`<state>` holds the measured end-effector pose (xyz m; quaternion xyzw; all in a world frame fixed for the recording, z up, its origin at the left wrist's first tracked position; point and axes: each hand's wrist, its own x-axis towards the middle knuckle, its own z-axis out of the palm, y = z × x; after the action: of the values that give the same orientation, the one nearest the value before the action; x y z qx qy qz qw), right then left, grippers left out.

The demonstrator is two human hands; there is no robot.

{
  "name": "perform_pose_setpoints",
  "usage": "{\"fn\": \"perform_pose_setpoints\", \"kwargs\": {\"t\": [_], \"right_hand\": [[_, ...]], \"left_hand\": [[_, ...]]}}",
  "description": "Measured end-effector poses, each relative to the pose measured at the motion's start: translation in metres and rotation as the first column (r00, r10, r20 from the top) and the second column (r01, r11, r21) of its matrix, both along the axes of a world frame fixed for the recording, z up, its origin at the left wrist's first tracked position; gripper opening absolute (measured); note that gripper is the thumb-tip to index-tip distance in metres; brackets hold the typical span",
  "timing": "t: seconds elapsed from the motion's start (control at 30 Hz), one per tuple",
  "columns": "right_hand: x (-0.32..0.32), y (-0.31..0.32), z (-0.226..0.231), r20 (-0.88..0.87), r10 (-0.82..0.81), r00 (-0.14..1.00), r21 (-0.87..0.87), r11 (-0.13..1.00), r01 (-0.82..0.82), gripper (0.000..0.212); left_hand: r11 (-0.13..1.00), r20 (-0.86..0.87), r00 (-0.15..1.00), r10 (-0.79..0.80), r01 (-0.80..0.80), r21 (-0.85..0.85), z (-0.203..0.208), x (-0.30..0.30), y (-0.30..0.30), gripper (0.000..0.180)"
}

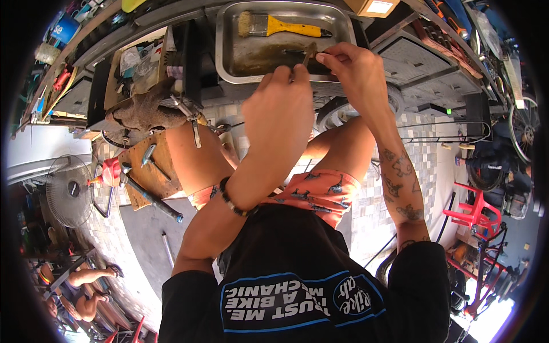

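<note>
Over the near side of a metal tray (223,60), both of my hands meet close together. My left hand (280,106) is closed around a thin brownish metal strip (310,54) that points up and away from the fingers; its exact kind is unclear. My right hand (354,66) pinches thumb against forefinger beside the strip's tip, on a small dark part too tiny to name. Behind the hands, a paintbrush (291,28) with a yellow handle and pale bristles lies across the tray. Brown liquid or grime covers part of the tray bottom.
An open drawer (137,71) of mixed parts and a brown rag (146,108) are at the left. Below it, a hammer (151,157) lies on a wooden board (140,194). A wheel (337,111) sits beneath the bench. Farther out are a fan (68,190) and a red chair (477,211).
</note>
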<state>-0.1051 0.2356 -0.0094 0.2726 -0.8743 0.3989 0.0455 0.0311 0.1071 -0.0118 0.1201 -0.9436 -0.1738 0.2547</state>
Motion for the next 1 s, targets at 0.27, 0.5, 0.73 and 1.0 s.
{"fn": "perform_pose_setpoints", "kwargs": {"t": [0.27, 0.5, 0.73, 1.0], "right_hand": [[-0.001, 0.001, 0.002, -0.018, 0.02, 1.0, 0.093, 0.996, -0.018, 0.03], [-0.001, -0.001, 0.004, -0.005, -0.023, 1.0, 0.107, 0.994, 0.023, 0.03], [0.001, 0.0, 0.005, -0.006, -0.01, 1.0, 0.095, 0.995, 0.011, 0.029], [0.002, 0.0, 0.005, 0.04, -0.004, 0.999, 0.026, 1.0, 0.003, 0.029]], "left_hand": [[1.0, 0.036, 0.999, 0.021, -0.02, -0.008, -0.002, 0.0, 0.004, 0.032], [1.0, -0.012, 1.0, 0.006, -0.006, 0.005, -0.001, 0.001, 0.004, 0.023], [0.994, 0.001, 0.997, 0.077, -0.077, -0.075, 0.009, -0.012, -0.016, 0.017], [0.999, 0.032, 0.999, 0.021, -0.019, -0.051, 0.017, 0.007, -0.025, 0.011]]}}
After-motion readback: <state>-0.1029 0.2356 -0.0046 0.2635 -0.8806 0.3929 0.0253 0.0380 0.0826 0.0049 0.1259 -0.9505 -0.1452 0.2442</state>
